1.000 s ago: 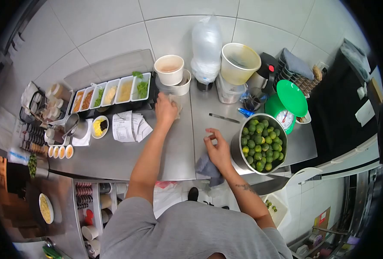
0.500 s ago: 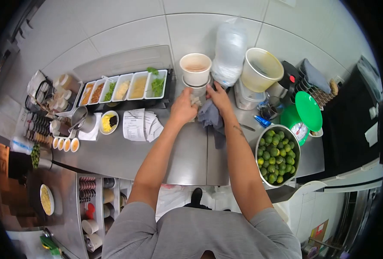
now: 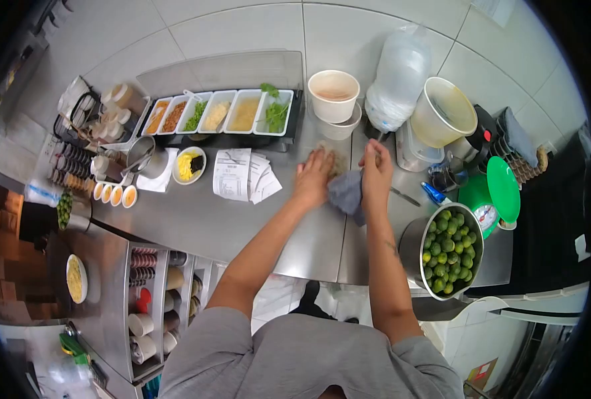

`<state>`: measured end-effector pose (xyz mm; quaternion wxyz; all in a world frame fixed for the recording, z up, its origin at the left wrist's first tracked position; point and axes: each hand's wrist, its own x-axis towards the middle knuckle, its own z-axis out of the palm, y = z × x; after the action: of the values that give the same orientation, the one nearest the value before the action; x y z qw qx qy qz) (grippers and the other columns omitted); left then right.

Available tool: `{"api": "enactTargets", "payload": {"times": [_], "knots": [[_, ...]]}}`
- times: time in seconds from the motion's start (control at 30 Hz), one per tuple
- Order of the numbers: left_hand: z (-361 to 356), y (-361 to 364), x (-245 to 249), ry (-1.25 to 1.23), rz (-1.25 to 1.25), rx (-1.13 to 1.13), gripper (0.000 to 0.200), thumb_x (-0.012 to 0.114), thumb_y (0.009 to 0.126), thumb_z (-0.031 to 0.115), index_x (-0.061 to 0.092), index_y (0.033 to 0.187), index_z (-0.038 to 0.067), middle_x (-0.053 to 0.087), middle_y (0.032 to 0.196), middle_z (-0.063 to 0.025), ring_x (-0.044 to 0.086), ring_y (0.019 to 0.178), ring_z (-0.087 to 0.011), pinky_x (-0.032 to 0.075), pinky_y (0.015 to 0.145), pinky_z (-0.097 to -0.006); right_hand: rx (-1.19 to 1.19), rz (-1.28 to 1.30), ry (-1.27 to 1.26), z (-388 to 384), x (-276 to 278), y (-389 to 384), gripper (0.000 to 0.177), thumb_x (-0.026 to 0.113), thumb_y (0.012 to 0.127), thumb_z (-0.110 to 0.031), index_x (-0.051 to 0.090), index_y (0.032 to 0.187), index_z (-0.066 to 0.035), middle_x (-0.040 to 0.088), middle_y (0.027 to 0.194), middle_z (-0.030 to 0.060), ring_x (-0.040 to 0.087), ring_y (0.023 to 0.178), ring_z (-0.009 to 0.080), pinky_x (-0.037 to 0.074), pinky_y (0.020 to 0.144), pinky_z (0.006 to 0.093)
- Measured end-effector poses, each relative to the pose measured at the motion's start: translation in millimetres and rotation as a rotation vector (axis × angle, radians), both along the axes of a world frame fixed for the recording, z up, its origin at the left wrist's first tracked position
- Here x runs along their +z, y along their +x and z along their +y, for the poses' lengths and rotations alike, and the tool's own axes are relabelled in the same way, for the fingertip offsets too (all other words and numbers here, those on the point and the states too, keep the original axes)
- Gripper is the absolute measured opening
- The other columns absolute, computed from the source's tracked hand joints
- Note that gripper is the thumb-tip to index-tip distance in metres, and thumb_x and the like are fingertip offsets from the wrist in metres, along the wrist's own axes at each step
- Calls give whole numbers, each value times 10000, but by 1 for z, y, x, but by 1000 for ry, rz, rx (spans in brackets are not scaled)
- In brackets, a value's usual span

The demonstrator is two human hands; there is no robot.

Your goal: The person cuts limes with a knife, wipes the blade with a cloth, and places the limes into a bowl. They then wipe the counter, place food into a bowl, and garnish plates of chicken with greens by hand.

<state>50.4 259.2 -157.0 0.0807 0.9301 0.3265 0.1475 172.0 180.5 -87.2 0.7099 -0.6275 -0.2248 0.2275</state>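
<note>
My left hand lies flat on the steel counter with its fingers stretched out. A crumpled beige scrap is right at its fingertips. Close by, a grey-blue cloth is bunched against my right hand. The fingers of that hand are curled into a pinch, and a thin dark thing shows at their tips; I cannot tell what it is. Behind the hands stands a paper tub set partly over another pale tub. A slim knife-like tool lies to the right.
Left of my hands are receipts, a small bowl of yellow and dark food, and a rack of topping trays. On the right stand bagged plastic containers, a yellowish bucket, a pot of limes and a green scale.
Both hands have come back from the stacked tubs toward me. My left hand has flattened on the counter; my right has curled its fingers. The view has turned, shifting everything rightward.
</note>
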Motion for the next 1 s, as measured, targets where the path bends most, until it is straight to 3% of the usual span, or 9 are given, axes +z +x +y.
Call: {"api": "enactTargets", "payload": {"times": [0.13,0.27,0.37,0.47,0.6,0.63,0.73,0.8,1.0], "knots": [[-48,-14,-30,-195,25,-263,624,611,765,209,421,1357,158,361,1437,-111,303,1345,-268,295,1001,-449,262,136,151,-78,33,-63,245,574,914,-197,600,1076,-16,581,804,0,477,623,53,394,569,206],[-117,-68,13,-328,-38,-429,578,636,761,261,487,1313,172,389,1420,-98,299,1351,-265,269,995,-482,741,227,-121,-175,12,-81,203,591,904,-184,624,1040,-36,608,853,6,509,662,68,421,598,217],[-118,-92,23,-252,9,-439,586,643,751,274,491,1308,171,408,1395,-129,309,1341,-284,285,992,-472,848,75,-269,-251,-6,-68,173,585,889,-150,630,1002,-27,617,843,23,560,782,98,449,699,256],[-128,-77,70,-126,200,-294,538,611,810,284,478,1302,113,466,1339,-138,397,1285,-283,371,939,-430,579,9,-537,-329,-16,-31,181,589,868,-159,643,966,-17,653,848,99,609,776,174,468,699,314],[-151,-11,102,-1165,-109,-24,517,544,881,318,431,1295,31,572,1183,-181,596,1040,-295,499,744,-350,-45,-446,-919,-420,-20,28,178,612,825,-188,639,876,-19,642,754,190,622,662,329,491,629,386],[-163,8,112,-1357,-120,-18,520,532,889,324,419,1291,13,590,1145,-192,626,977,-300,517,688,-332,-265,-487,-828,-438,-35,45,223,620,829,-234,626,856,-14,620,690,192,631,675,338,489,632,411],[-179,52,106,-1724,-18,-61,556,531,884,336,391,1286,-21,617,1069,-229,661,878,-347,543,574,-332,-543,-491,-946,-454,-42,88,568,661,781,-405,505,1220,-80,602,1038,215,631,880,363,495,761,432],[-184,67,103,-1924,64,-43,530,510,858,260,385,1270,-50,609,1077,-258,645,914,-399,551,523,-352,-474,-398,-1212,-442,-40,104,939,677,708,-526,228,1421,-111,395,1338,252,598,958,431,487,831,456],[-206,73,112,-1969,-57,1,518,443,764,113,379,1248,-60,560,1188,-243,632,948,-426,523,546,-369,-413,-247,-1280,-458,-68,134,887,678,704,-244,196,1439,-129,271,1394,329,607,958,434,496,834,454]]}}
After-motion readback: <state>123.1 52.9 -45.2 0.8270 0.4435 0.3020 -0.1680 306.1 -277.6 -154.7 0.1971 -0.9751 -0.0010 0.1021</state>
